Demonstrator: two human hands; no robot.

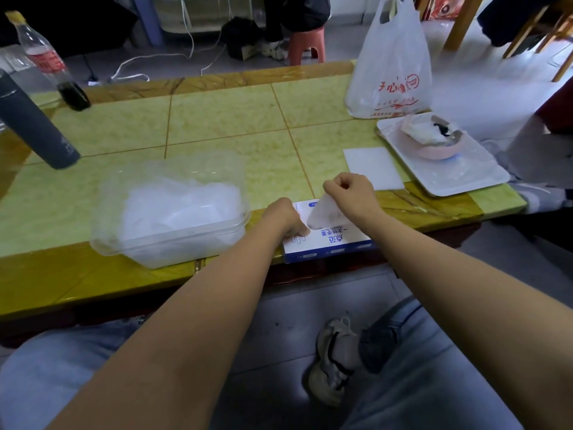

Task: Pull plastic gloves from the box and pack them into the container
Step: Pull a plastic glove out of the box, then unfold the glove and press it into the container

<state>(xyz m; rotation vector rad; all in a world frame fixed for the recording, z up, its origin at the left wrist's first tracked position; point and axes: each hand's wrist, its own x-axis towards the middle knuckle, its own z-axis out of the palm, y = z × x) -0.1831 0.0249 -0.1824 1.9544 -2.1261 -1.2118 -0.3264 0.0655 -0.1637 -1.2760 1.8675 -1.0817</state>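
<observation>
A plastic glove (325, 214), thin, translucent and softly creased, hangs in a loose fan from the right hand (352, 190), whose fingers are pinched closed on its upper edge. Its lower end still reaches down to the top of the box (333, 243), so it is only partly drawn out. The box is a flat, rectangular cardboard carton, white on top with blue printed characters and a blue front face, lying at the near edge of the table (223, 119). The left hand (286, 217) presses down on the box's left part, fingers curled and flat against the cardboard, gripping nothing.

Just left of the box stands the container (170, 209), a clear, rounded-rectangular plastic tub with a thick rim and glossy walls. It holds a crumpled, cloudy heap of filmy gloves that rises above the rim.

The table has a smooth, yellow-green marbled top divided by thin brown lines into large squares, with a darker mottled border. Toward the right lies a flat white rectangular sheet (373, 169), and beside it a white rectangular tray (449, 169) carrying a pink bowl (434, 141) lined with wrinkled film. Behind the tray sits a soft white plastic bag (390, 69) with red print. At the far left a matte grey cylindrical flask (34, 125) and a clear bottle (46, 60) with dark liquid at its bottom stand well apart from the box.
</observation>
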